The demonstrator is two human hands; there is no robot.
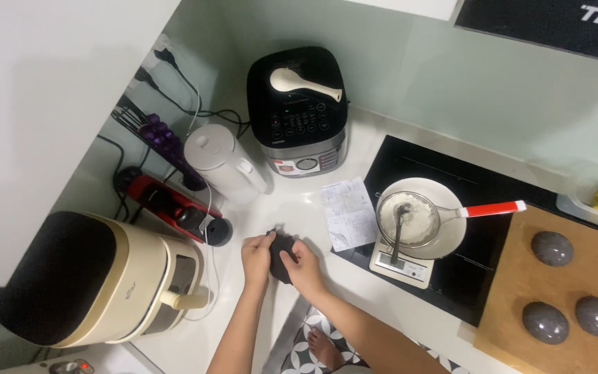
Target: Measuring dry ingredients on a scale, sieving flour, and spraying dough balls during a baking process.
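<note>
From up here I see both hands meeting on a small black pouch-like thing (283, 255) at the front edge of the white worktop (292, 208). My left hand (257, 253) grips its left side and my right hand (304, 262) closes over its right side, fingers curled round it. It is dark, soft-looking and crumpled, and I cannot tell whether it is cloth or a small bag, or whether it is opened yet.

Off to the right, the weighing looks already under way: a strainer with a red handle (415, 217) sits in a bowl (451, 235) on the kitchen scale (401, 264), holding white rice with a spoon stuck in it. The black thing looks like the step in hand, unfinished.
</note>
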